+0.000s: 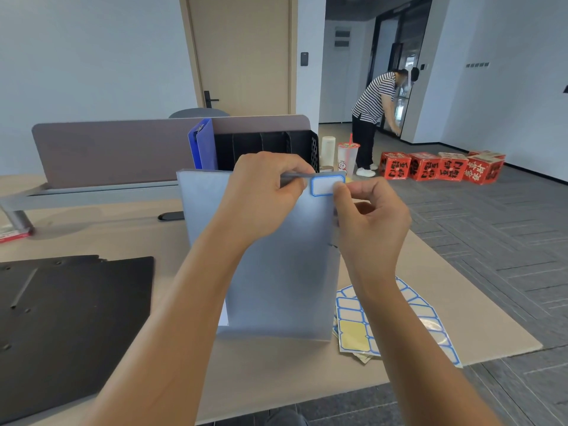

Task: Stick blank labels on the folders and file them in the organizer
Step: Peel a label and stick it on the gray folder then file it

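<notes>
Two hands at work on one translucent grey folder (276, 272), held upright on the desk (461, 318). Left hand (261, 198) grips the folder's top edge, fingers curled over it, thumb toward the label. Right hand (368, 222) pinches or presses the right end of a blank blue-bordered label (326, 185) at the folder's top right corner; fingers narrow and curled, though whether the thumb is behind the folder is hard to tell from here.

Label looks partly seated, its right end at or just past the folder's edge.

Label sheets (362, 330) lie on the desk just right of the folder's base, several blanks left. Black mesh organizer (276, 146) stands behind, one blue folder (204, 146) already filed in its leftmost slot, other slots dark.

Risks, as judged:
- label overhangs the corner and folds onto itself or sticks to the fingertip
- pressing against an unsupported upright sheet lets the folder flex, leaving a crooked or bubbled label
- bottom edge slides on the desk if the left grip loosens
</notes>
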`<action>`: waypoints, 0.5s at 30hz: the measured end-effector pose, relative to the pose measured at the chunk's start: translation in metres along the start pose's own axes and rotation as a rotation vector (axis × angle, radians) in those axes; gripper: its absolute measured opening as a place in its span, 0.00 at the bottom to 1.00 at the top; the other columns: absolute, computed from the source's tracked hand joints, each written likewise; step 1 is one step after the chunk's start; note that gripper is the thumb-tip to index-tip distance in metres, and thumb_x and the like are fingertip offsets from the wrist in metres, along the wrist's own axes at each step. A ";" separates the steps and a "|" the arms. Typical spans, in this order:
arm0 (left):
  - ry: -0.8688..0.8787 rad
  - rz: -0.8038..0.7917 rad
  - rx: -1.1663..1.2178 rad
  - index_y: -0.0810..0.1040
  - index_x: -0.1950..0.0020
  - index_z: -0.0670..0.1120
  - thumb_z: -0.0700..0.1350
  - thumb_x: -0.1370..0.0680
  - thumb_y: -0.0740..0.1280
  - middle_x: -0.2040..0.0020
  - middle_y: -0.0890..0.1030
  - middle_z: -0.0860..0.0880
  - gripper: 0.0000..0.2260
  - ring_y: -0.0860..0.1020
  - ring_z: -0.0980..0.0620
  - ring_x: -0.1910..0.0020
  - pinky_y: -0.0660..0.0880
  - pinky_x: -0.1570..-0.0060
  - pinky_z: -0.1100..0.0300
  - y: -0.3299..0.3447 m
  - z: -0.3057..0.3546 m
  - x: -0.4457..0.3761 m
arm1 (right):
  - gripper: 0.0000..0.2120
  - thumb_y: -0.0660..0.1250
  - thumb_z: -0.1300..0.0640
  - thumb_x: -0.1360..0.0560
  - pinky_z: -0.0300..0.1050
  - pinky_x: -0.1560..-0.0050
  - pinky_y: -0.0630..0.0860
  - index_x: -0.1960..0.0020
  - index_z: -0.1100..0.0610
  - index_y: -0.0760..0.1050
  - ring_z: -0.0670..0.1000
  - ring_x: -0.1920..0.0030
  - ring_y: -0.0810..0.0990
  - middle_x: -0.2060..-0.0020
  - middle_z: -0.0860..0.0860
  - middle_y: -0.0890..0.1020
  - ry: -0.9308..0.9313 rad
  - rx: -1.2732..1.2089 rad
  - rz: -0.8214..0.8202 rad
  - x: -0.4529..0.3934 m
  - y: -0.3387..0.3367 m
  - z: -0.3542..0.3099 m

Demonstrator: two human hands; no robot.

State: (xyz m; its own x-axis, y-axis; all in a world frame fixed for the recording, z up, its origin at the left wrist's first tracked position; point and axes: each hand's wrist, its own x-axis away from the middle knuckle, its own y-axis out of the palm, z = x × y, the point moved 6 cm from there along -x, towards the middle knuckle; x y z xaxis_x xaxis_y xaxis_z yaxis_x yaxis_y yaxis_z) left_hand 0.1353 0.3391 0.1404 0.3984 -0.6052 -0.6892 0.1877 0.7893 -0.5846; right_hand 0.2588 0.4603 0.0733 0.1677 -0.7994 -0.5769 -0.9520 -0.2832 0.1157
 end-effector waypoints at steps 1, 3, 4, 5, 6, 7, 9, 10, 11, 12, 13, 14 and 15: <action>0.002 0.003 0.000 0.86 0.47 0.51 0.39 0.22 0.68 0.53 0.87 0.55 0.10 0.83 0.55 0.52 0.80 0.50 0.52 0.000 0.000 0.000 | 0.09 0.74 0.55 0.22 0.57 0.56 0.82 0.59 0.49 0.78 0.54 0.64 0.85 0.65 0.47 0.85 -0.007 0.005 0.006 0.001 0.000 -0.002; -0.004 0.003 0.005 0.86 0.47 0.52 0.39 0.22 0.68 0.53 0.87 0.55 0.10 0.83 0.55 0.52 0.80 0.49 0.52 0.000 -0.001 0.000 | 0.07 0.74 0.55 0.22 0.58 0.56 0.82 0.56 0.50 0.77 0.55 0.63 0.85 0.63 0.47 0.85 -0.002 -0.010 0.010 0.002 -0.002 -0.001; -0.009 0.003 0.008 0.86 0.47 0.52 0.40 0.22 0.68 0.53 0.87 0.55 0.10 0.83 0.55 0.52 0.80 0.50 0.52 0.000 -0.002 0.000 | 0.07 0.75 0.55 0.22 0.59 0.56 0.83 0.53 0.50 0.77 0.56 0.63 0.85 0.61 0.47 0.86 0.011 -0.028 0.005 0.001 -0.003 0.001; -0.011 0.003 0.011 0.86 0.47 0.52 0.40 0.22 0.68 0.53 0.87 0.55 0.10 0.83 0.54 0.52 0.80 0.50 0.52 0.001 -0.003 0.001 | 0.07 0.75 0.54 0.22 0.60 0.55 0.83 0.49 0.50 0.77 0.58 0.62 0.85 0.60 0.47 0.86 0.020 -0.041 -0.010 0.001 -0.003 0.002; -0.011 0.002 0.013 0.86 0.47 0.52 0.40 0.22 0.68 0.53 0.87 0.55 0.10 0.83 0.54 0.53 0.80 0.50 0.51 0.000 -0.003 0.001 | 0.07 0.75 0.53 0.21 0.61 0.53 0.83 0.46 0.50 0.78 0.59 0.61 0.86 0.60 0.48 0.87 0.021 -0.045 -0.035 -0.001 -0.004 0.004; -0.009 0.001 0.013 0.86 0.47 0.52 0.40 0.23 0.69 0.54 0.87 0.55 0.10 0.83 0.53 0.53 0.80 0.51 0.51 0.000 -0.003 0.001 | 0.06 0.74 0.53 0.21 0.62 0.52 0.83 0.45 0.50 0.80 0.59 0.60 0.86 0.59 0.48 0.87 0.017 -0.043 -0.061 -0.002 -0.003 0.005; -0.009 0.002 0.012 0.86 0.47 0.53 0.40 0.23 0.69 0.54 0.87 0.54 0.10 0.83 0.53 0.53 0.80 0.51 0.50 0.000 -0.004 0.001 | 0.03 0.73 0.54 0.20 0.63 0.53 0.83 0.47 0.50 0.84 0.59 0.60 0.86 0.59 0.48 0.87 0.007 -0.050 -0.091 -0.004 -0.004 0.006; -0.010 0.003 0.010 0.86 0.47 0.53 0.41 0.23 0.69 0.54 0.87 0.54 0.10 0.83 0.53 0.53 0.80 0.51 0.50 0.000 -0.004 0.001 | 0.02 0.73 0.56 0.20 0.63 0.55 0.83 0.49 0.51 0.85 0.59 0.61 0.86 0.60 0.49 0.87 0.007 -0.059 -0.094 -0.005 -0.004 0.006; -0.009 0.004 0.009 0.86 0.47 0.53 0.41 0.23 0.69 0.54 0.87 0.54 0.10 0.83 0.53 0.53 0.80 0.51 0.50 0.000 -0.004 0.001 | 0.02 0.73 0.57 0.20 0.64 0.55 0.83 0.50 0.52 0.85 0.59 0.61 0.86 0.60 0.49 0.86 0.009 -0.065 -0.096 -0.005 -0.005 0.006; -0.008 0.007 0.013 0.86 0.47 0.53 0.41 0.23 0.68 0.54 0.87 0.54 0.10 0.83 0.52 0.53 0.80 0.51 0.50 0.000 -0.004 0.002 | 0.02 0.73 0.57 0.20 0.64 0.55 0.83 0.51 0.51 0.85 0.59 0.61 0.86 0.60 0.49 0.86 0.006 -0.067 -0.099 -0.005 -0.005 0.006; -0.008 0.010 0.019 0.86 0.48 0.53 0.41 0.23 0.68 0.55 0.87 0.54 0.10 0.83 0.52 0.54 0.80 0.52 0.49 -0.001 -0.003 0.002 | 0.03 0.73 0.57 0.20 0.64 0.55 0.83 0.52 0.51 0.84 0.59 0.60 0.86 0.59 0.49 0.86 -0.001 -0.066 -0.101 -0.005 -0.005 0.006; -0.008 0.013 0.027 0.86 0.48 0.53 0.42 0.24 0.67 0.56 0.86 0.54 0.10 0.83 0.51 0.55 0.80 0.53 0.49 -0.001 -0.002 0.003 | 0.03 0.73 0.57 0.20 0.64 0.55 0.83 0.52 0.50 0.84 0.59 0.59 0.86 0.59 0.49 0.86 -0.007 -0.066 -0.101 -0.005 -0.005 0.006; -0.009 0.017 0.031 0.86 0.49 0.53 0.43 0.25 0.67 0.56 0.86 0.54 0.10 0.83 0.52 0.55 0.80 0.54 0.49 -0.001 -0.001 0.003 | 0.03 0.73 0.57 0.20 0.64 0.55 0.83 0.52 0.50 0.84 0.59 0.58 0.86 0.59 0.49 0.86 -0.013 -0.066 -0.100 -0.005 -0.005 0.006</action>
State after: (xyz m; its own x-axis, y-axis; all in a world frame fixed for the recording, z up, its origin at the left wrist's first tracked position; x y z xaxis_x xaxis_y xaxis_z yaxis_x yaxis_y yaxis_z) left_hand 0.1356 0.3359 0.1384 0.4099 -0.5908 -0.6949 0.2085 0.8024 -0.5592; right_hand 0.2614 0.4689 0.0703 0.2569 -0.7588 -0.5985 -0.9117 -0.3957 0.1104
